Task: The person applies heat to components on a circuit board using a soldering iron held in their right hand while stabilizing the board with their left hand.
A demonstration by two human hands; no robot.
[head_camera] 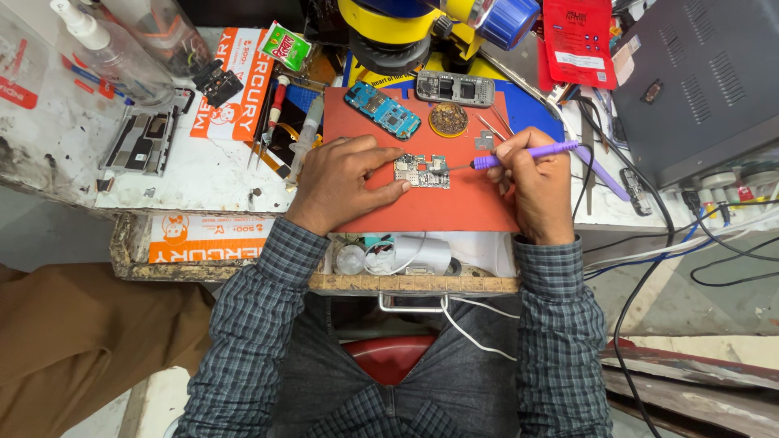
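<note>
A small phone circuit board [422,171] lies on a red work mat [438,207]. My left hand [345,180] pins the board's left edge between thumb and forefinger. My right hand [537,180] grips a purple soldering iron [527,152], whose metal tip touches the board's right side. A blue circuit board [382,109] and a grey phone frame [454,88] lie at the mat's far edge, next to a round tin of brass cleaning wool [449,119].
A yellow microscope [414,28] with a blue cap stands behind the mat. A spray bottle [105,45], tweezers [260,134] and phone parts [146,139] lie at left. A grey power unit [698,77] and cables [649,268] are at right. An open drawer [414,259] sits below the mat.
</note>
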